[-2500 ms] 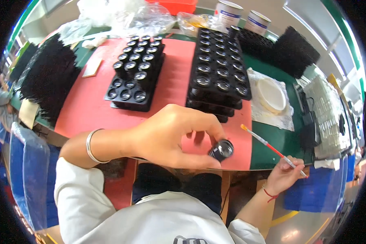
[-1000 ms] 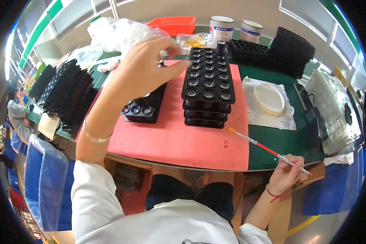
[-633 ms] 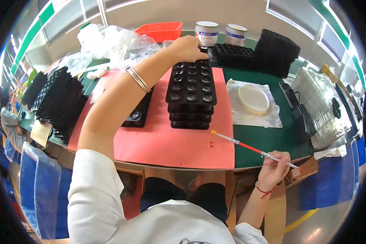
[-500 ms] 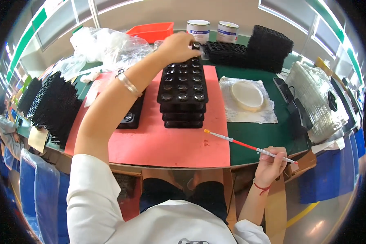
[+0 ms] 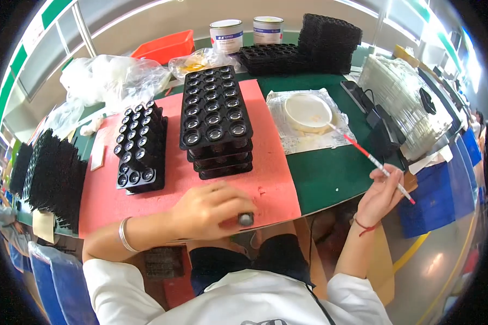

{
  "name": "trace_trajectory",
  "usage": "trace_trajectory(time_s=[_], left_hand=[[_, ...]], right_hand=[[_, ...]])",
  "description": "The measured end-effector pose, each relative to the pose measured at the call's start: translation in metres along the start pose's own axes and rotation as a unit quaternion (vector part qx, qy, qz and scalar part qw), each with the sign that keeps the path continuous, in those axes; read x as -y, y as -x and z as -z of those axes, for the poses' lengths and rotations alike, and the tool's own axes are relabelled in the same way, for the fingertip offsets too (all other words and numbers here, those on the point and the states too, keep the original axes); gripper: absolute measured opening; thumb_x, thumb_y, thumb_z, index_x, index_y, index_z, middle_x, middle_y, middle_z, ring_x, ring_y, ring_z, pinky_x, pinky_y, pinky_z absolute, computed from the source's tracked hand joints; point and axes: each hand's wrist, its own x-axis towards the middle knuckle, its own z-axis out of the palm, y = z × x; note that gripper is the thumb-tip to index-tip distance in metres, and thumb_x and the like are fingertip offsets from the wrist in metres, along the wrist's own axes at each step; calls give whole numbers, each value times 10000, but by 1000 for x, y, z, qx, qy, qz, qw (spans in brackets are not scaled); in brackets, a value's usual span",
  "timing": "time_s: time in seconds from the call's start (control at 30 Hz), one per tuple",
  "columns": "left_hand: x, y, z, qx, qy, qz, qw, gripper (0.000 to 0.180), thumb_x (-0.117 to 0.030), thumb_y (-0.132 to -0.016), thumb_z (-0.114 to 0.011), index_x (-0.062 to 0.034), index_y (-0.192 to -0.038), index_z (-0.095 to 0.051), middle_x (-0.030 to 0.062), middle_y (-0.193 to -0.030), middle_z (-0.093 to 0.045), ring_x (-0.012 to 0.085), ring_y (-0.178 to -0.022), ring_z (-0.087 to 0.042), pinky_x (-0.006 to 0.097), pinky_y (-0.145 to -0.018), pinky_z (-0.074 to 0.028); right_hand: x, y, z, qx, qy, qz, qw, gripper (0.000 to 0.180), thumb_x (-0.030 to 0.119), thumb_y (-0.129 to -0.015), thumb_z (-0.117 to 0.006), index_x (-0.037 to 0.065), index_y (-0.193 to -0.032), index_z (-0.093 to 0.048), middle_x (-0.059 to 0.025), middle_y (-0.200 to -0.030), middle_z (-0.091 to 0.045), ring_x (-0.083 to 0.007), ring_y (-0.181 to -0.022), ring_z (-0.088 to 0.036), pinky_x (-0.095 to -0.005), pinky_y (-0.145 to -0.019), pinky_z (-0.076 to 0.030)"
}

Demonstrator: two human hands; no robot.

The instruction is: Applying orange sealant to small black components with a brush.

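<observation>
Near the front edge of the pink sheet (image 5: 168, 208), my left hand (image 5: 209, 208) is closed on a small black cylindrical part (image 5: 246, 219), its grey round end facing out. My right hand (image 5: 382, 192) grips a thin red-and-white brush (image 5: 366, 154) out to the right. The brush tip meets or hovers by the near rim of a shallow white dish (image 5: 309, 125); contact is hard to tell. Beyond my left hand stands a stack of black trays (image 5: 214, 130), the top one filled with shiny round parts. Another black tray of similar parts (image 5: 141, 146) lies left of it.
Stacked black trays (image 5: 59, 179) stand far left, with more (image 5: 328, 43) at the back right. Behind are plastic bags (image 5: 114, 81), a red bin (image 5: 165, 47) and two cans (image 5: 226, 37) (image 5: 268, 30). Clear plastic trays (image 5: 406, 97) and a black device (image 5: 385, 127) line the right.
My left hand has come back from the tray stack's far end to the front edge, carrying the small black part. The brush tip has swung over to the dish. The whole view has shifted.
</observation>
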Motion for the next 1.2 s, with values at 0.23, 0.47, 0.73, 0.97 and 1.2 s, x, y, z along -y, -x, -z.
trace_trajectory(time_s=[0.23, 0.47, 0.73, 0.97, 1.2], left_hand=[[13, -3, -5, -10, 115, 108, 988, 307, -57, -614, -654, -75, -909, -571, 92, -870, -566, 279, -821, -563, 361, -698, -477], [17, 3, -2, -9, 138, 106, 985, 330, -67, -614, -661, -84, -932, -571, 92, -896, -563, 278, -836, -561, 356, -707, -477], [18, 5, -3, -13, 149, 114, 982, 308, -82, -634, -660, -77, -929, -572, 91, -886, -566, 269, -832, -560, 350, -705, -477], [14, 4, 0, -42, 194, 165, 966, 273, -105, -677, -665, -52, -935, -594, 83, -834, -567, 219, -767, -560, 299, -667, -471], [12, 9, 4, -75, 374, 348, 856, 351, -199, -711, -718, 19, -948, -577, 35, -775, -592, 86, -698, -542, 236, -639, -454]], right_hand=[[3, -4, -21, 131, 213, 49, 967, 226, 165, -919, -442, -18, -866, -562, -53, -718, -578, -93, -654, -536, -210, -629, -431], [-1, -14, -42, 184, 257, 109, 943, 199, 140, -894, -494, -34, -847, -578, -73, -732, -597, -110, -642, -564, -221, -609, -450], [-2, -13, -57, 209, 317, 85, 921, 257, 183, -910, -469, -32, -813, -572, -64, -659, -585, -110, -583, -548, -216, -568, -434], [-4, -19, -41, 29, 88, -32, 995, 319, 270, -919, -445, -16, -840, -564, -57, -641, -541, -107, -581, -508, -220, -561, -412], [-5, 8, -11, 53, -259, -198, 944, 248, 293, -910, -467, 68, -822, -522, 9, -601, -411, -87, -565, -354, -233, -552, -296]])
